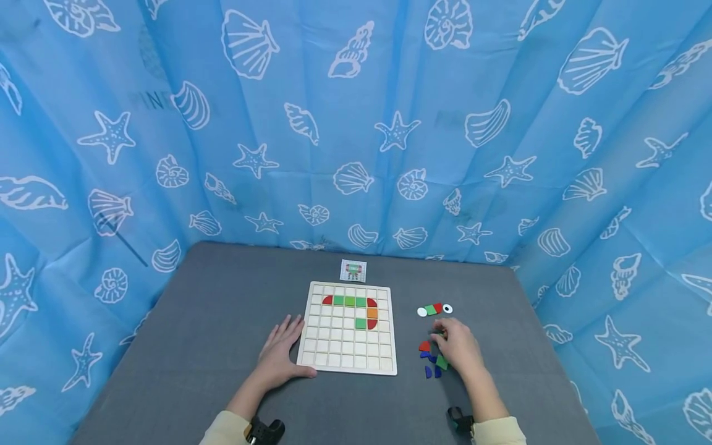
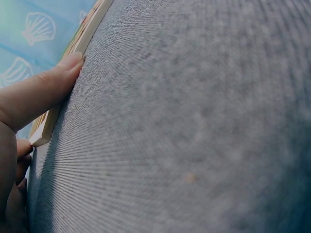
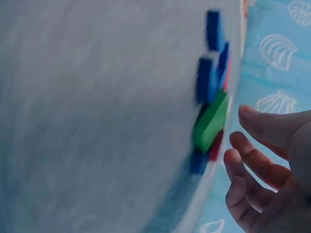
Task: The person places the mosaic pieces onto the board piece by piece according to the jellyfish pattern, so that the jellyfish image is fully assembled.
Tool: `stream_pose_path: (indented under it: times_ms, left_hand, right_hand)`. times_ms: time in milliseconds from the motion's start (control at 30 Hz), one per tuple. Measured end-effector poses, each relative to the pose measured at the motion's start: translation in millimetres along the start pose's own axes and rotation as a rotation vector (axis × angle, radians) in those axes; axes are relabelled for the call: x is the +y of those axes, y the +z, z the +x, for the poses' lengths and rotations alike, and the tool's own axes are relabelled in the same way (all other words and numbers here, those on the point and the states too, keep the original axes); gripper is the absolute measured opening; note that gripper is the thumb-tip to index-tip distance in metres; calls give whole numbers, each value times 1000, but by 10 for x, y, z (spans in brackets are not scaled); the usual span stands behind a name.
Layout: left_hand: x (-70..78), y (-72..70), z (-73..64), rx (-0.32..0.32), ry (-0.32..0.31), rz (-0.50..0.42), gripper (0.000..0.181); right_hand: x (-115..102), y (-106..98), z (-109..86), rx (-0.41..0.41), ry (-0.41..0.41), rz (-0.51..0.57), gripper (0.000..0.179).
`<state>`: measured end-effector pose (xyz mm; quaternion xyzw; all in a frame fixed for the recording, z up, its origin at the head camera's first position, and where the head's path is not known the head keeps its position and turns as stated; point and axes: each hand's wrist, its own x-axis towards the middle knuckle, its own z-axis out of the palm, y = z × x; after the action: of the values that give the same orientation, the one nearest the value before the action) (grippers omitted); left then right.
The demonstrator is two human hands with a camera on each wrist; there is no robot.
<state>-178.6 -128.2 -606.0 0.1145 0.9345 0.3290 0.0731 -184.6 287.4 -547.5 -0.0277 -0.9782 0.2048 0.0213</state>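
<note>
A pale wooden grid board (image 1: pixel 327 360) lies on the grey cloth, with red, green and orange pieces (image 1: pixel 350 301) set in a hook shape in its upper part. My left hand (image 1: pixel 280 354) rests at the board's near left corner, thumb along the front edge and spread fingers by the left edge. To the right, my right hand (image 1: pixel 460 344) hovers over loose pieces, fingers loosely bent. In the right wrist view, nothing shows between thumb and fingertips. Beneath it lie a green piece (image 3: pixel 211 121), blue half-rounds (image 3: pixel 206 80) and a red piece (image 1: pixel 425 346).
A small printed pattern card (image 1: pixel 353 270) lies behind the board. Beyond my right hand, a row holds a white disc (image 1: pixel 422 312), green and red pieces (image 1: pixel 434 308) and an eye disc (image 1: pixel 447 308). A blue shell-print curtain (image 1: pixel 356 123) hangs behind the table.
</note>
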Motion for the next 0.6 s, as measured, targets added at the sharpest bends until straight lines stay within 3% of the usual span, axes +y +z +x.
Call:
stream_pose_path:
  times_ms: [300,600]
  left_hand:
    - [-15,24,2,4,-1,9,130]
    - [-8,11,2,10,0,-3,129]
  right_hand:
    - [223,-23,-3,-76,35,23,18]
    - [219,-91,6,-123,112,-21,25]
